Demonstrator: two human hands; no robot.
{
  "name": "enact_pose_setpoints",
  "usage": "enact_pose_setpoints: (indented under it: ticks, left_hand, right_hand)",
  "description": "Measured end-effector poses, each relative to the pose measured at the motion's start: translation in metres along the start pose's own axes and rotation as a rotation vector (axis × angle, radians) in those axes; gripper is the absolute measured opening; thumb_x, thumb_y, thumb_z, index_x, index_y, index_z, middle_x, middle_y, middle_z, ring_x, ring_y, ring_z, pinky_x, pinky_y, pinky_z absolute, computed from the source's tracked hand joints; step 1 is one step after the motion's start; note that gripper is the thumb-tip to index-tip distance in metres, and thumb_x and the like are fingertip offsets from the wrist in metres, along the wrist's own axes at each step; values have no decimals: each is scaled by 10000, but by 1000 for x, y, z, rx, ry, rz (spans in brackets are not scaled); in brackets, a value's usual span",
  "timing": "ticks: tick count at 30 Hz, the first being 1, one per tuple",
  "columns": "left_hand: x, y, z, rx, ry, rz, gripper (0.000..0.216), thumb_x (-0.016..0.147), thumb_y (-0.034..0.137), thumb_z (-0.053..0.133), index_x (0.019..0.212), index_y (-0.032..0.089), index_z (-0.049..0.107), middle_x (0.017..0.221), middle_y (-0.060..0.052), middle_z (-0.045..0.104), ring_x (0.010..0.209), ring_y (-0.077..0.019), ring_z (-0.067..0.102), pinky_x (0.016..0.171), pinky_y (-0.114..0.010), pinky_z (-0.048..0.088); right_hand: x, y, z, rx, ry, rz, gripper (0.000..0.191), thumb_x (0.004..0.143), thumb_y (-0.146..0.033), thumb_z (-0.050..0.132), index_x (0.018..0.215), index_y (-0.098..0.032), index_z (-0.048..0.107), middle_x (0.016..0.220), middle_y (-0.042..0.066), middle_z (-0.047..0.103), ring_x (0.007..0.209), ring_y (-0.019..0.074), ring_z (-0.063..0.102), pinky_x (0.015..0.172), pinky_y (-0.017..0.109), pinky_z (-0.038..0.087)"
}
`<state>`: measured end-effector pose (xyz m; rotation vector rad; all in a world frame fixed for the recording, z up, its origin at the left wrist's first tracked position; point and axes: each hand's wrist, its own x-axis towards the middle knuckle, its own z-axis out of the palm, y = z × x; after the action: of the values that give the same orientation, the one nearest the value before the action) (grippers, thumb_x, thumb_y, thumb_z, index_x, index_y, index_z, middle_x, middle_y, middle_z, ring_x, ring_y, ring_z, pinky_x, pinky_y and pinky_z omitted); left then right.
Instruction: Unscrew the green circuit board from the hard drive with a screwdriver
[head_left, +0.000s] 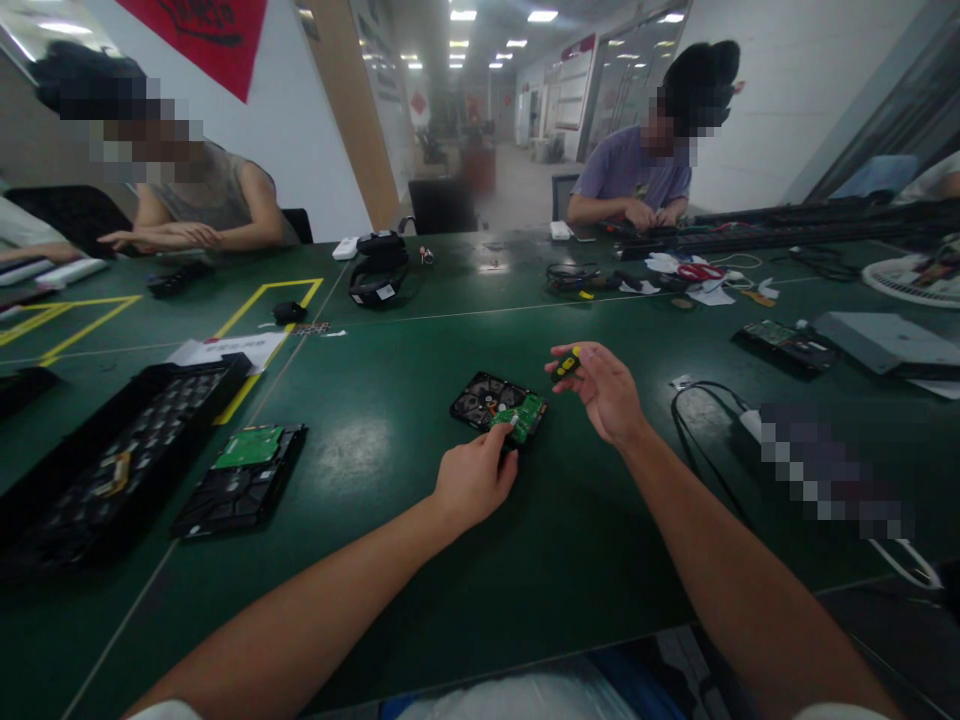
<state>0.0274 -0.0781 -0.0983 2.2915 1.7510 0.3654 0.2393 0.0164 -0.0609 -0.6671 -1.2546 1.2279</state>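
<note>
In the middle of the table lies a hard drive (480, 402), its dark underside up and a green circuit board (531, 412) at its right end. My left hand (474, 478) grips the near edge of that drive, thumb and fingers closed on it by the board. To the right, my right hand (606, 392) is raised above the table, apart from the drive. Its fingers are pinched around a short yellow-and-black screwdriver (567, 365); the tip is too small to make out.
Another hard drive (244, 480) lies at left beside a long black tray (112, 460). A third drive (784, 345) sits at right near a grey box (892, 345). A black cable (694, 440) curls right of my arm. Two people sit across the table.
</note>
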Motion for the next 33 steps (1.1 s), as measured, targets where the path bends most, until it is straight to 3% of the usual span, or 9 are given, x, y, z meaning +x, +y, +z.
enact_pose_setpoints:
  ticks: [7, 12, 16, 25, 29, 33]
  left_hand:
    - [0, 0, 1, 0, -12, -14, 420, 1052, 408, 437, 1442, 256, 474, 1115, -63, 757, 862, -233, 744, 741, -334, 537]
    - [0, 0, 2, 16, -2, -25, 424, 1046, 408, 443, 1438, 253, 490, 1144, -68, 748, 865, -237, 742, 742, -343, 537]
    - [0, 0, 3, 10, 31, -7, 415, 1050, 403, 436, 1429, 246, 498, 1204, -72, 726, 862, -227, 737, 723, -338, 530]
    - [0, 0, 2, 6, 26, -4, 427, 1053, 404, 438, 1445, 243, 484, 1235, -82, 706, 885, -224, 733, 742, -336, 535]
    - [-1, 0, 2, 3, 21, -5, 421, 1054, 406, 439, 1440, 244, 491, 1232, -82, 704, 881, -220, 729, 734, -330, 537]
    - [0, 0, 1, 3, 14, -13, 422, 1052, 403, 446, 1439, 243, 496, 1236, -85, 703, 885, -221, 730, 752, -335, 541]
  right_hand:
    - [0, -1, -1, -122, 45, -19, 250, 917, -504, 737, 1065, -306, 771, 1060, 27, 704, 853, 162, 656, 593, 259, 564]
    - [-1, -2, 2, -17, 23, -6, 219, 928, -488, 733, 1010, -286, 744, 1171, 38, 706, 992, 184, 689, 639, 256, 589]
    - [0, -1, 2, 53, 0, 12, 296, 974, -542, 635, 1039, -266, 717, 1127, 50, 718, 990, 201, 709, 710, 310, 623]
    - [-1, -2, 0, -71, 65, 3, 242, 918, -483, 738, 1084, -308, 769, 1132, 30, 692, 919, 159, 654, 596, 228, 576]
    - [-1, -1, 1, -45, 46, -4, 238, 921, -502, 732, 1031, -294, 770, 1131, 36, 698, 989, 187, 671, 677, 274, 622]
    - [0, 0, 1, 20, 21, 15, 335, 980, -560, 615, 1057, -268, 760, 1166, 54, 708, 1000, 201, 698, 753, 327, 641]
